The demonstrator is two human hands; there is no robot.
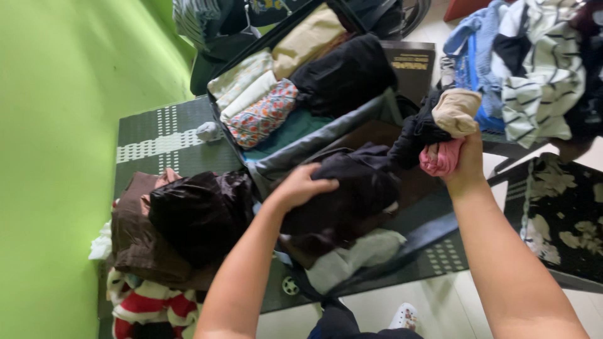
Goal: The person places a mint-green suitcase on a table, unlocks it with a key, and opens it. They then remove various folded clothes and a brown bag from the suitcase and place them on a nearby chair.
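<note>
Over the near half of an open suitcase [377,248], left hand [300,187] pressed palm-down on a dark bundle of clothes [352,191], fingers curled over its top edge. Beneath that bundle, a pale folded garment [358,254] showing at the lower edge of the case. Just to the right, right hand [466,160] raised above the case and clenched around a bunch of small rolled pieces: a pink one [440,160], a beige one [455,112] on top, and a black one [414,135] trailing toward the dark bundle. Farther half of the suitcase packed tight with folded clothes: a flowered piece [264,118], white ones [242,81], a tan one [308,39], a black one [344,75], a teal one [290,129] underneath. Left of the case, on a dark patterned mat [160,138], a black shiny bag [201,213] atop a brown garment [132,242], with a red-and-white striped piece [151,307] nearer. Upper right, a loose heap of striped and blue clothes [534,69]. Along the left, a green wall [56,157].
</note>
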